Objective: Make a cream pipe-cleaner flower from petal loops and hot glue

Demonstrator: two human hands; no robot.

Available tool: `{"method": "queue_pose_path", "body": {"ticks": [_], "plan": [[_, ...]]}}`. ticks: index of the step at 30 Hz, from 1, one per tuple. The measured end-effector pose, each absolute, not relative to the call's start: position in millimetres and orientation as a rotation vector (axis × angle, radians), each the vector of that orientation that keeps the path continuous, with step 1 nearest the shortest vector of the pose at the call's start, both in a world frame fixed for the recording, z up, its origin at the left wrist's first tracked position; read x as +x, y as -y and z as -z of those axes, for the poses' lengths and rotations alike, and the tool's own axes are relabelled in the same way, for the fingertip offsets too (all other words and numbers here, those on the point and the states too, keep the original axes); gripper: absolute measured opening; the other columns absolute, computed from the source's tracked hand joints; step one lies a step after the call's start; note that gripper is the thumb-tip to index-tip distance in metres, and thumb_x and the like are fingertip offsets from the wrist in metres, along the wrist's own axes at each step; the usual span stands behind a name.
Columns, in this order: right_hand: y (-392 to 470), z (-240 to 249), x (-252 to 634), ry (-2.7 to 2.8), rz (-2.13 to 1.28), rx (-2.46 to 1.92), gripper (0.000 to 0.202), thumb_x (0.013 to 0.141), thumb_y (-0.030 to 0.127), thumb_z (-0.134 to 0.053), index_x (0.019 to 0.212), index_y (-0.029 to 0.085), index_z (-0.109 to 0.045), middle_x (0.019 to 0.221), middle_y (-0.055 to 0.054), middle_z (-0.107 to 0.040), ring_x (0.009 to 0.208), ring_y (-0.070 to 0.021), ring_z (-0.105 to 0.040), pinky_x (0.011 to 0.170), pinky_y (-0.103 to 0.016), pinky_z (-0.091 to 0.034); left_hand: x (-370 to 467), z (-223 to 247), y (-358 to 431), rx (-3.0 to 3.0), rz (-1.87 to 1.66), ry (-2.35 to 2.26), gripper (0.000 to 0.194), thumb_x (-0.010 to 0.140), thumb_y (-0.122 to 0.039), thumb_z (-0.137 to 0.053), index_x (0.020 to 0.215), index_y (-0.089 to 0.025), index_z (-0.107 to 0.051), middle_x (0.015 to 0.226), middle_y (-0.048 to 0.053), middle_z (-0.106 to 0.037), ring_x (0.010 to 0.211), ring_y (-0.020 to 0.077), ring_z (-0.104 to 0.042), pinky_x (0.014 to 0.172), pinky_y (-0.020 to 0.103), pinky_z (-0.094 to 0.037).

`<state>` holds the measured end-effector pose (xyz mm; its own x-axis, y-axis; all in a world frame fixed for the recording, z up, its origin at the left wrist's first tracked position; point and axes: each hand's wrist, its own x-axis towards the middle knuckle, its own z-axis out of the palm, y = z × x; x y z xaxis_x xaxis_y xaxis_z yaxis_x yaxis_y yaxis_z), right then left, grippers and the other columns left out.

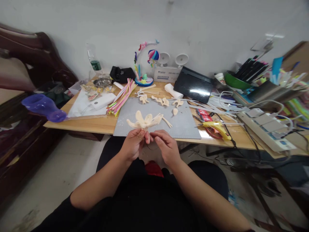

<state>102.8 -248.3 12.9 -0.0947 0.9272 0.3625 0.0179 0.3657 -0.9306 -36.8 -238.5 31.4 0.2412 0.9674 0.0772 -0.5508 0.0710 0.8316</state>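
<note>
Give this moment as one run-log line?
left hand: holding cream flower | right hand: beside left, grip unclear | grey mat: cream pieces on it | glue gun: on table

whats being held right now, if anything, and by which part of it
The cream flower, held at its base by the left hand; whether the right hand also grips it can't be told.

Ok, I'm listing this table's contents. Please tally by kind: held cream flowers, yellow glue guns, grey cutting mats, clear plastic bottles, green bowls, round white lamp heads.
Cream flower in the left hand: 1
Yellow glue gun: 1
Grey cutting mat: 1
Clear plastic bottle: 1
Green bowl: 1
Round white lamp heads: 2
Total: 7
</note>
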Motion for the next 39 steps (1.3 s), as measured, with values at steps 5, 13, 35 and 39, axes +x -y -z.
{"method": "queue_pose_path", "body": {"ticks": [5,13,35,39], "plan": [[252,-27,99,1.475,-0.931,-0.872,0.016,0.084,0.025,-0.052,0.083,0.023,-0.068,0.079,-0.002,-0.059,0.083,-0.0145,-0.054,0.079,-0.029,-0.043,-32,-21,240,1.009,-1.227,-0.644,0.03,0.076,-0.036,-0.062,0.055,-0.015,-0.063,0.054,0.001,-0.055,0.058,0.0124,-0.048,0.063,0.026,-0.038],[257,-22,101,1.48,-1.017,-0.866,0.033,0.083,0.033,-0.053,0.054,0.019,-0.059,0.07,-0.003,-0.057,0.076,-0.0157,-0.054,0.073,-0.03,-0.045,-38,-5,242,1.199,-1.139,-0.678,0.027,0.076,-0.033,-0.062,0.055,-0.017,-0.063,0.058,0.003,-0.058,0.06,0.0143,-0.051,0.063,0.027,-0.041],[269,-18,89,1.202,-0.917,-1.069,0.018,0.067,0.037,-0.069,0.071,0.021,-0.062,0.078,-0.006,-0.066,0.073,-0.0198,-0.059,0.074,-0.035,-0.049,-16,-4,257,1.482,-1.523,-1.061,0.018,0.059,-0.006,-0.068,0.053,-0.023,-0.067,0.061,0.004,-0.06,0.072,0.0218,-0.053,0.095,0.039,-0.033],[272,-14,84,1.124,-1.004,-1.033,0.021,0.069,0.04,-0.067,0.076,0.021,-0.062,0.08,-0.005,-0.067,0.074,-0.0194,-0.061,0.073,-0.035,-0.05,-20,2,255,1.567,-1.501,-1.061,0.02,0.06,-0.007,-0.07,0.059,-0.026,-0.067,0.065,0.0,-0.062,0.079,0.0202,-0.054,0.105,0.04,-0.021]]}}
